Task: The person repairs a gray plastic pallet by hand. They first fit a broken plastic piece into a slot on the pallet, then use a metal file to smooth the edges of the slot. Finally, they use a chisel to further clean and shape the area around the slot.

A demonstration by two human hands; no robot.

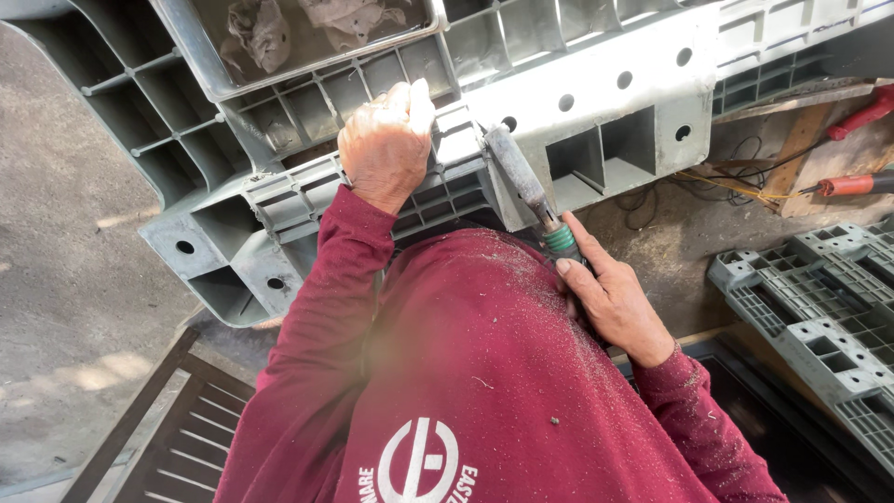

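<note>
right hand (610, 298): wrapped around the green-collared grip of a hand tool (526, 186), thumb along the handle; the working end sits against the grey plastic pallet (596, 102).
left hand (386, 144): clamped over a pallet rib, fingers curled past the edge, just beside the tool's shaft.
pallet position: tipped up against the person's body, underside ribs and round holes facing the camera; lower corner hangs over the concrete floor (56, 279).
on top: a tray (200, 56) with crumpled rags (261, 33).
clothing: maroon sleeves (326, 298) dusted with pale shavings.
surroundings: second pallet (819, 307) at right, red-handled tools (857, 182) and wires behind, dark slatted frame (177, 438) below.
risk, slip: my read is the tool could skate off the rib toward the left hand; the two are close.
risk, shift: pallet looks held by one hand only; a hard push may rock it and tip the tray.
risk, debris: shavings could fly up toward the person's eyes.
</note>
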